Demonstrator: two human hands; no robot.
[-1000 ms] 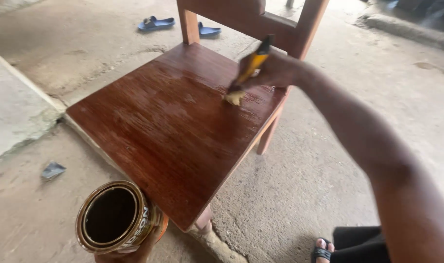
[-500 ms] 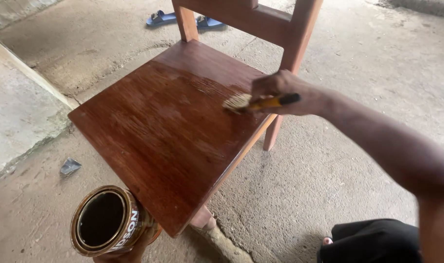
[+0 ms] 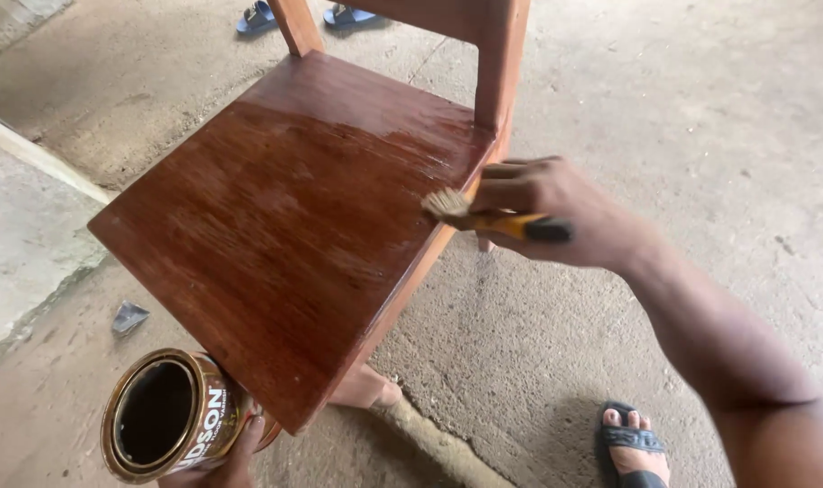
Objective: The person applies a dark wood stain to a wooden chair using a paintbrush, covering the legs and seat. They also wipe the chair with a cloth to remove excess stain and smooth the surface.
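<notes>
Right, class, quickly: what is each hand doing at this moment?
Left hand: fingers wrapped round the open tin, holding it.
Right hand: closed on the yellow-handled brush, bristles at the chair seat edge.

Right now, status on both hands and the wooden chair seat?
Right hand gripping yellow-handled paintbrush, bristles at the seat's right edge. Left hand holding open round metal can below the seat's front corner. Glossy reddish-brown wooden chair seat unobstructed.

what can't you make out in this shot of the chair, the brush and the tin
Head view only:
- Chair back and most legs: cut off by the top edge or hidden under the seat.
- Left hand: mostly cut by the bottom edge, behind the tin.
- Tin's contents: interior too dark.
- Brush handle: middle covered by the right hand.
</notes>
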